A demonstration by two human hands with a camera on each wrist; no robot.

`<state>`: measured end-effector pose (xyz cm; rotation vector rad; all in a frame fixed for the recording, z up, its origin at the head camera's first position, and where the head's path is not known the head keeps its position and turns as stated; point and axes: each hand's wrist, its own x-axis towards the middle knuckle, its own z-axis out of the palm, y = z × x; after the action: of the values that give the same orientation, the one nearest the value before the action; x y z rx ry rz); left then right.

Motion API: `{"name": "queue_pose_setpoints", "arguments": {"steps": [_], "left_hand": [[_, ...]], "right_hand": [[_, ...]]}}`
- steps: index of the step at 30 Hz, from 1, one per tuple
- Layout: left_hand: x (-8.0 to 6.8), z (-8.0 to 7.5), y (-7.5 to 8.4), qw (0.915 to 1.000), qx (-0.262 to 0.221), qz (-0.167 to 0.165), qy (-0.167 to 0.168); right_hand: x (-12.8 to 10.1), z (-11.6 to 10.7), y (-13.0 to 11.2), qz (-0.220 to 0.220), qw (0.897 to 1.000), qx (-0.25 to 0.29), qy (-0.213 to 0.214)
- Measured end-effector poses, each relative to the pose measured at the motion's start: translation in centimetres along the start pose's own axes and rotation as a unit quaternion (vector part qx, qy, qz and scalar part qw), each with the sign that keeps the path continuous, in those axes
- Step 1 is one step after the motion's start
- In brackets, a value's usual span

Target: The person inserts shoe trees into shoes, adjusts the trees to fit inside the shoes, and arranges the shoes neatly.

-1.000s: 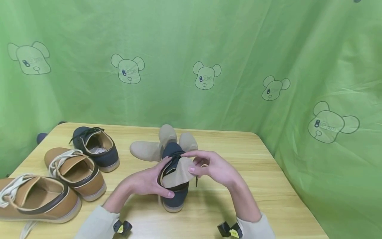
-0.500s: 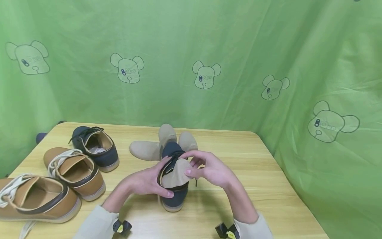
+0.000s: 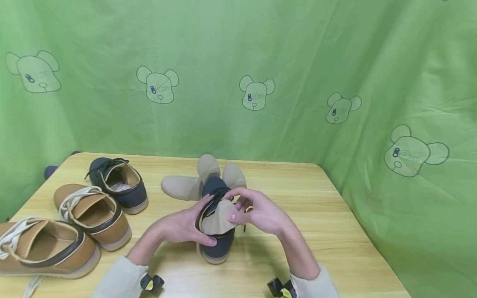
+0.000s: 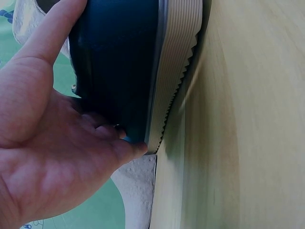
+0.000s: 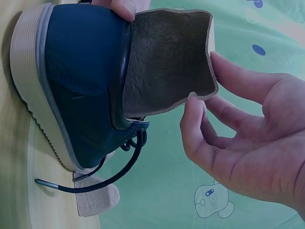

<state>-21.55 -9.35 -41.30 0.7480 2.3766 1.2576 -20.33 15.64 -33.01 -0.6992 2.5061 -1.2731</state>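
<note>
A navy lace-up shoe (image 3: 220, 249) stands upright on the table, toe pointing away. My left hand (image 3: 181, 227) grips it around the opening, thumb on the heel and fingers along the left side; the left wrist view shows the palm beside the navy upper (image 4: 116, 52). A beige moulded-pulp shoe insert (image 3: 216, 220) sticks partly out of the shoe. My right hand (image 3: 265, 213) pinches the insert's free end between thumb and fingers. Seen from the right wrist, the insert (image 5: 167, 57) is hollow, and its other end is hidden inside the shoe.
Several shoes stand at the left: another navy one (image 3: 134, 194) and two tan ones (image 3: 112, 232) with white laces. Beige inserts (image 3: 181, 187) lie just behind the gripped shoe. A green curtain (image 3: 208, 124) surrounds the wooden table (image 3: 309, 248).
My right hand has moved slightly left and down, and the insert sits lower and further into the shoe opening. The left hand and the shoe have stayed in place.
</note>
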Motion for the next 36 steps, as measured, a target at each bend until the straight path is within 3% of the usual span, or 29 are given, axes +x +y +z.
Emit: {"name": "queue_pose_setpoints", "arguments": {"steps": [8,18,36], "left_hand": [[-0.1,-0.3,-0.2,0.9999,-0.003,0.014,0.000],[-0.1,-0.2,-0.3,0.9998,-0.009,0.020,0.002],[0.0,-0.1,-0.2,0.9997,-0.021,-0.001,-0.011]], "right_hand": [[0.2,0.4,-0.3,0.001,1.000,-0.013,0.013],[0.4,1.0,-0.1,0.012,0.999,-0.035,-0.002],[1.5,2.0,0.7,0.037,0.998,-0.046,0.038]]}}
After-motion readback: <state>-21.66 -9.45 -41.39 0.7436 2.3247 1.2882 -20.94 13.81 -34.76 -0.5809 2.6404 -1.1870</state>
